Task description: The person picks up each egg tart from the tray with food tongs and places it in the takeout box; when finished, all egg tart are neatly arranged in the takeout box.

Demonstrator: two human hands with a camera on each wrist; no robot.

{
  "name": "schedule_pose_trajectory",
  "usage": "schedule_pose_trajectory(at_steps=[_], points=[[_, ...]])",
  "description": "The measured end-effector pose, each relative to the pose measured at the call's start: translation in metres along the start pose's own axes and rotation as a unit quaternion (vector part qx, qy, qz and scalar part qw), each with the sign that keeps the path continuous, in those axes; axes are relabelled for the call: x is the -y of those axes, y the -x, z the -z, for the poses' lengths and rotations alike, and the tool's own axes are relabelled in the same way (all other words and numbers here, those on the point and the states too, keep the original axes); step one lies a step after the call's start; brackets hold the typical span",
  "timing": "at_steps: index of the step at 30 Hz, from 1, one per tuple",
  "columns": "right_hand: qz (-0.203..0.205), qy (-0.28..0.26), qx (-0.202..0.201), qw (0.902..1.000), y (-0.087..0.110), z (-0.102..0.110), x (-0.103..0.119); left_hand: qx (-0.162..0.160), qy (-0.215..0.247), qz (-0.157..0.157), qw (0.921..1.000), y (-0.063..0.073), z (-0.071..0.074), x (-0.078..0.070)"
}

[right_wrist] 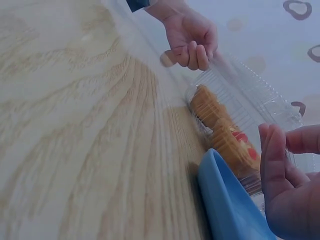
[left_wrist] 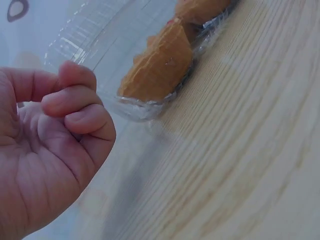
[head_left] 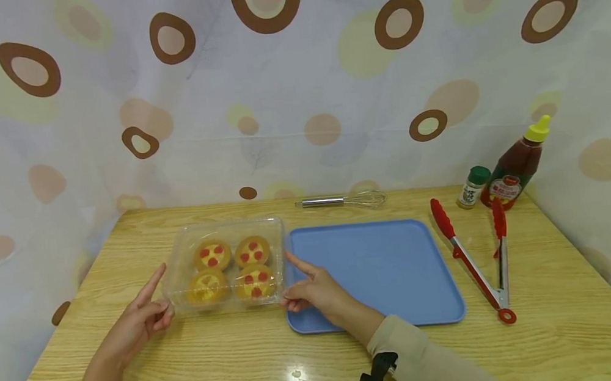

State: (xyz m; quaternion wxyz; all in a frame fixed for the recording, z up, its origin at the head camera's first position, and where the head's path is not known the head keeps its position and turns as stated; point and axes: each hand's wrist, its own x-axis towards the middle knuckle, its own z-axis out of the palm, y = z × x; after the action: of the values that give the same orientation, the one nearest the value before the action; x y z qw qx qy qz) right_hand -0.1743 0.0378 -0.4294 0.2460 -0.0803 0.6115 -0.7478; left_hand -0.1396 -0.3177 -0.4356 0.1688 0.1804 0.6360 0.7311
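Observation:
A clear plastic clamshell box (head_left: 181, 276) sits on the table, left of centre. Inside it are several small tarts (head_left: 252, 251), most with red pieces on yellow filling. At the box's left side is my left hand (head_left: 139, 326), index finger extended along the edge, thumb and other curled fingers at the near corner. Mirroring it on the right side, my right hand (head_left: 317, 290) also extends the index finger, its thumb and curled fingers at the rim. Both seem to pinch the box's edges; the exact contact is partly hidden. In the right wrist view, the box (right_wrist: 240, 90) lies between both hands.
Immediately right of the box lies a blue tray (head_left: 369, 276), partly under my right hand. A whisk (head_left: 339, 200) lies behind. Red-tipped tongs (head_left: 475, 266) are spread open at right, near a green-capped spice jar (head_left: 473, 188) and a sauce bottle (head_left: 515, 164). A patterned cloth hangs behind.

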Motion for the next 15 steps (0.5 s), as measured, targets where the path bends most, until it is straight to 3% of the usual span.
schedule_pose_trajectory(at_steps=[10,15], points=[[-0.003,0.013,-0.028,0.9995,0.0002,-0.0056,0.0025,0.003,0.000,0.014,0.9999,0.0008,-0.0029,-0.0052],[-0.006,0.024,-0.016,0.9996,0.0009,-0.0030,0.0030,0.002,0.000,0.028,0.9996,0.0015,-0.0025,-0.0072]])
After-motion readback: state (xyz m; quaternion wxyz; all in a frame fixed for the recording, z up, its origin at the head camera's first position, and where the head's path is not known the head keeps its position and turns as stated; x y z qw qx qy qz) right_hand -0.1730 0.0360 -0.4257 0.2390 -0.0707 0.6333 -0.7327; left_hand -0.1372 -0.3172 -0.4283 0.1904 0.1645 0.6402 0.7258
